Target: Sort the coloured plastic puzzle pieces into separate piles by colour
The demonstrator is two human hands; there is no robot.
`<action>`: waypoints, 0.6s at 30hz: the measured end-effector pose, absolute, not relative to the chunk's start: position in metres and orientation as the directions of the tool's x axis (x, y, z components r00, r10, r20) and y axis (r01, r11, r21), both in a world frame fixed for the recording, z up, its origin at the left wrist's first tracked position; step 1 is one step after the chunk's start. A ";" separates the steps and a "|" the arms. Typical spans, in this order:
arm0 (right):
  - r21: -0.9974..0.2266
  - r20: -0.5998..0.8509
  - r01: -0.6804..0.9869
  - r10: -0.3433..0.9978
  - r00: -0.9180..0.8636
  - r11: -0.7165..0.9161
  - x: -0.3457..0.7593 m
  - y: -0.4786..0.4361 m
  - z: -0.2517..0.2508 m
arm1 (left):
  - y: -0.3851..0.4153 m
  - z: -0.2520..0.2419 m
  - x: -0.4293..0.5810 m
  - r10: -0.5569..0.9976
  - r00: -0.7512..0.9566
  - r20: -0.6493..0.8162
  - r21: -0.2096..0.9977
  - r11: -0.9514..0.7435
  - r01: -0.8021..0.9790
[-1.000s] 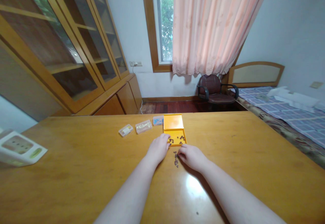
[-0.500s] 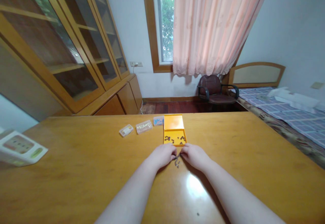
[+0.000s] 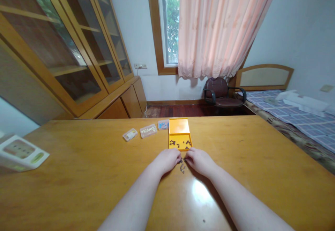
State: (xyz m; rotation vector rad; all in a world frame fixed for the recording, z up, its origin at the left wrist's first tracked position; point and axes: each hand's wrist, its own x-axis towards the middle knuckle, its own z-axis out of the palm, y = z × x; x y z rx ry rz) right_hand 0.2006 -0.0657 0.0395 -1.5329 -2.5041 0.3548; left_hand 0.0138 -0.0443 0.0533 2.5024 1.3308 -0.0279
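An orange-yellow plastic tray (image 3: 180,134) lies on the wooden table (image 3: 78,182), with several small dark pieces scattered in its lower half. Just in front of the tray, a short line of similar dark pieces (image 3: 182,167) lies on the bare table. My left hand (image 3: 166,161) and my right hand (image 3: 199,161) rest on the table at either side of that line, with fingertips curled down and nearly meeting. Whether either hand pinches a piece is hidden by the fingers.
Several small clear plastic boxes (image 3: 148,131) stand left of the tray, and a white printed box (image 3: 22,153) sits at the table's left edge. Beyond the far table edge are a glass-fronted wooden cabinet (image 3: 65,42), a dark chair (image 3: 220,93) and a bed (image 3: 293,112).
My left hand has moved from the tray's near corner down and right, closer to my right hand. My right hand has shifted slightly. The camera view has levelled a little.
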 end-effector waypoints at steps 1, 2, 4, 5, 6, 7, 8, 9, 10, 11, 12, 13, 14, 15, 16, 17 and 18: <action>-0.300 0.041 0.842 0.888 -0.458 0.448 0.200 -0.066 0.040 | -0.045 0.054 0.014 0.807 0.570 -0.156 0.253 -0.525 0.813; -0.303 0.049 0.835 0.883 -0.467 0.459 0.200 -0.066 0.040 | -0.045 0.054 0.014 0.808 0.569 -0.154 0.246 -0.527 0.814; -0.304 0.048 0.827 0.874 -0.483 0.473 0.200 -0.067 0.040 | -0.045 0.055 0.013 0.811 0.564 -0.155 0.233 -0.524 0.819; -0.301 0.040 0.827 0.873 -0.486 0.475 0.200 -0.066 0.039 | -0.045 0.055 0.013 0.814 0.559 -0.157 0.228 -0.521 0.823; -0.300 0.031 0.828 0.872 -0.488 0.474 0.200 -0.066 0.039 | -0.044 0.055 0.012 0.817 0.555 -0.159 0.226 -0.517 0.826; -0.301 0.024 0.828 0.872 -0.489 0.473 0.200 -0.066 0.038 | -0.044 0.055 0.012 0.818 0.551 -0.163 0.227 -0.513 0.828; -0.302 0.020 0.829 0.873 -0.487 0.470 0.200 -0.065 0.038 | -0.044 0.055 0.011 0.819 0.549 -0.169 0.232 -0.508 0.830; -0.304 0.020 0.830 0.874 -0.486 0.469 0.200 -0.065 0.038 | -0.044 0.055 0.011 0.819 0.546 -0.175 0.238 -0.503 0.831; -0.304 0.024 0.829 0.874 -0.486 0.469 0.200 -0.065 0.038 | -0.043 0.055 0.010 0.820 0.544 -0.180 0.246 -0.498 0.832; -0.303 0.030 0.828 0.873 -0.487 0.473 0.199 -0.065 0.038 | -0.043 0.055 0.009 0.820 0.542 -0.185 0.256 -0.492 0.832; -0.300 0.034 0.827 0.871 -0.490 0.476 0.199 -0.065 0.038 | -0.043 0.056 0.008 0.821 0.538 -0.191 0.265 -0.484 0.834; -0.297 0.036 0.826 0.870 -0.493 0.480 0.199 -0.065 0.039 | -0.042 0.057 0.007 0.822 0.534 -0.196 0.276 -0.477 0.835; -0.293 0.035 0.826 0.869 -0.494 0.481 0.199 -0.065 0.039 | -0.042 0.058 0.006 0.823 0.532 -0.199 0.288 -0.470 0.834; -0.290 0.033 0.828 0.869 -0.494 0.481 0.199 -0.065 0.039 | -0.041 0.059 0.005 0.823 0.532 -0.197 0.304 -0.465 0.832; -0.285 0.029 0.831 0.871 -0.491 0.478 0.199 -0.066 0.039 | -0.041 0.060 0.005 0.826 0.533 -0.184 0.322 -0.462 0.826; -0.281 0.025 0.835 0.873 -0.487 0.474 0.199 -0.066 0.039 | -0.040 0.061 0.004 0.832 0.533 -0.155 0.342 -0.461 0.819; -0.277 0.023 0.838 0.875 -0.484 0.471 0.199 -0.066 0.039 | -0.039 0.062 0.003 0.843 0.525 -0.115 0.361 -0.457 0.813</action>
